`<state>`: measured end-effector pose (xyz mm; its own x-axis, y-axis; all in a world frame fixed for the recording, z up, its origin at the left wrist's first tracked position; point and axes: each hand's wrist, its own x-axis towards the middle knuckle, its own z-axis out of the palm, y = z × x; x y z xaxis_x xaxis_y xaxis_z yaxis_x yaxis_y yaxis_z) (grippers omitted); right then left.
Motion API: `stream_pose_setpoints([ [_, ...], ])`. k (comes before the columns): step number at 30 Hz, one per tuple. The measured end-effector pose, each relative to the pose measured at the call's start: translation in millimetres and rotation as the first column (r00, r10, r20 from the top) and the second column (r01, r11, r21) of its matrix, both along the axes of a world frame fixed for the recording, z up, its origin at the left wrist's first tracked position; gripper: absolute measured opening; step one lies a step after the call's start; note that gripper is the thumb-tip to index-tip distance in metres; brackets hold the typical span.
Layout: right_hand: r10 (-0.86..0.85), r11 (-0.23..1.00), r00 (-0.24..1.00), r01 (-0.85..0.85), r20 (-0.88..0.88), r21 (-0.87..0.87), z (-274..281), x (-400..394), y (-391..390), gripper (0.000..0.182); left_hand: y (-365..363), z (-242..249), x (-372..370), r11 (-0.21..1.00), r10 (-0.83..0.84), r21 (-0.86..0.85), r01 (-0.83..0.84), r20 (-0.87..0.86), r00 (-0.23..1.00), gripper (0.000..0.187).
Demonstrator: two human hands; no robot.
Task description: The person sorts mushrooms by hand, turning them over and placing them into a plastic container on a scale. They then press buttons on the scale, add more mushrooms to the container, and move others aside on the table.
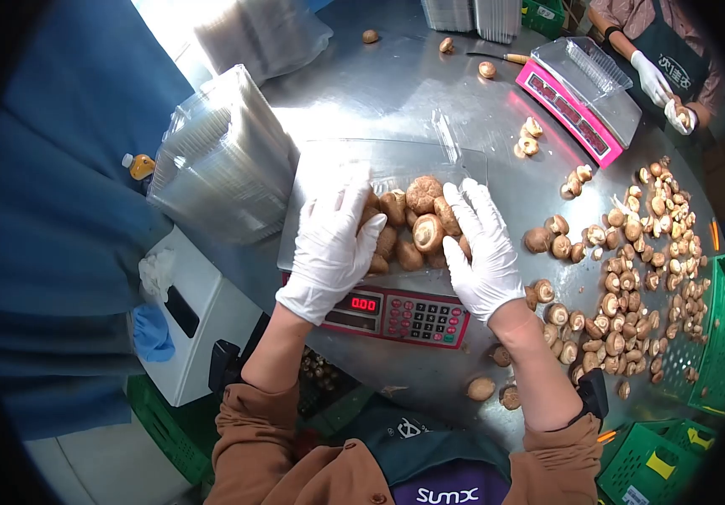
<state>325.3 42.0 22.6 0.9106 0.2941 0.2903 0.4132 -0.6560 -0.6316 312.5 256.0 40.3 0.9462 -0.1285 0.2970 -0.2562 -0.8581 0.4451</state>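
Observation:
Brown mushrooms (424,195) lie piled in a clear plastic tray on the platform of a pink-red weighing scale (396,316). The scale's red display reads 0.00. My left hand (333,236), in a white glove, lies along the left side of the pile, its fingers stretched forward and thumb toward the mushrooms. On the pile's right side is my right hand (487,248), also gloved, with fingers spread and their tips against the mushrooms. Both hands look open, flanking the pile without closing on any one mushroom. Most of the tray's rim is hidden by the hands and mushrooms.
Many loose mushrooms (623,311) cover the right of the steel table (362,93). Stacked clear trays (223,160) stand at left, above a white box (198,324). A second scale (577,105), a knife (505,57) and another person's gloved hands (653,80) are far right. Green crates (724,337) stand at right.

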Motion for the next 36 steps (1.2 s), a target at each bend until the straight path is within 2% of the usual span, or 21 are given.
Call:
stream_pose_setpoints([
  [1,0.002,1.000,0.999,-0.003,0.046,0.003,3,-1,0,0.054,2,-3,3,0.994,-0.112,0.024,0.110,0.183,0.977,0.047],
  [3,0.005,1.000,0.991,-0.005,0.132,0.006,10,-5,0,0.049,0,-8,1,0.973,-0.229,0.059,0.221,0.262,0.938,0.041],
  [4,-0.027,1.000,0.988,0.027,0.151,-0.002,10,-5,0,0.047,-2,-10,0,0.966,-0.258,0.052,0.254,0.274,0.926,0.041],
  [7,-0.071,0.996,0.978,0.080,0.198,-0.036,9,-7,1,0.038,-12,-8,-2,0.972,-0.051,-0.223,0.074,0.110,0.993,0.045],
  [10,-0.050,0.993,0.971,0.072,0.235,-0.089,0,-7,0,0.026,-12,-7,-4,0.953,-0.237,-0.155,0.261,0.160,0.958,0.044],
  [11,0.011,0.995,0.960,0.016,0.278,-0.095,0,-7,1,0.020,-10,-10,-4,0.928,-0.311,-0.150,0.340,0.189,0.932,0.046],
  [14,0.052,0.999,0.976,-0.054,0.212,0.002,3,-9,5,0.023,-19,-6,-10,0.857,-0.407,-0.265,0.442,0.180,0.896,0.048],
  [15,0.024,0.997,0.978,-0.038,0.208,0.064,3,-9,6,0.023,-20,-6,-9,0.872,-0.406,-0.237,0.429,0.141,0.903,0.042],
  [17,0.000,0.957,0.998,0.019,-0.067,0.291,15,-10,0,0.024,-22,4,-7,0.979,-0.205,0.032,0.203,0.136,0.969,0.041],
  [18,0.011,0.917,0.979,0.072,-0.204,0.392,20,-10,-5,0.025,-22,8,-5,0.983,-0.103,0.166,0.077,0.155,0.982,0.041],
  [19,0.075,0.831,0.973,0.059,-0.217,0.554,14,-7,-13,0.027,-16,0,1,0.989,-0.081,0.134,0.065,0.117,0.990,0.045],
  [22,0.065,0.680,0.943,0.198,-0.327,0.706,22,-10,-40,0.031,-11,-21,13,1.000,-0.002,0.022,0.000,0.104,0.995,0.045],
  [23,0.025,0.681,0.931,0.252,-0.365,0.687,26,-14,-51,0.033,-11,-17,17,0.998,-0.003,-0.066,0.011,0.113,0.994,0.045],
  [24,-0.021,0.679,0.915,0.309,-0.403,0.666,28,-17,-63,0.035,-11,-13,21,0.983,-0.027,-0.174,0.062,0.197,0.980,0.041],
  [26,-0.054,0.606,0.927,0.326,-0.371,0.725,15,-25,-93,0.033,-9,-6,26,0.915,-0.241,-0.305,0.263,0.106,0.965,0.034],
  [27,-0.086,0.608,0.929,0.334,-0.359,0.720,15,-30,-105,0.032,-13,-7,24,0.876,-0.351,-0.329,0.353,0.065,0.934,0.028],
  [28,-0.123,0.612,0.929,0.348,-0.349,0.710,16,-37,-119,0.031,-16,2,20,0.840,-0.472,-0.332,0.429,-0.057,0.880,0.029],
  [29,-0.186,0.605,0.896,0.427,-0.403,0.672,22,-46,-128,0.029,-23,6,20,0.857,-0.472,-0.266,0.440,-0.063,0.880,0.031],
  [33,-0.281,0.788,0.856,0.464,-0.434,0.404,-1,-86,-182,0.025,-23,1,28,0.896,-0.441,0.033,0.443,-0.059,0.896,0.042],
  [34,-0.329,0.726,0.800,0.554,-0.501,0.408,-5,-98,-181,0.018,-23,4,30,0.878,-0.477,-0.003,0.478,-0.060,0.877,0.046],
  [36,-0.408,0.791,0.784,0.559,-0.467,0.248,-29,-121,-188,0.014,-33,22,16,0.935,-0.343,0.100,0.341,0.001,0.939,0.047],
])
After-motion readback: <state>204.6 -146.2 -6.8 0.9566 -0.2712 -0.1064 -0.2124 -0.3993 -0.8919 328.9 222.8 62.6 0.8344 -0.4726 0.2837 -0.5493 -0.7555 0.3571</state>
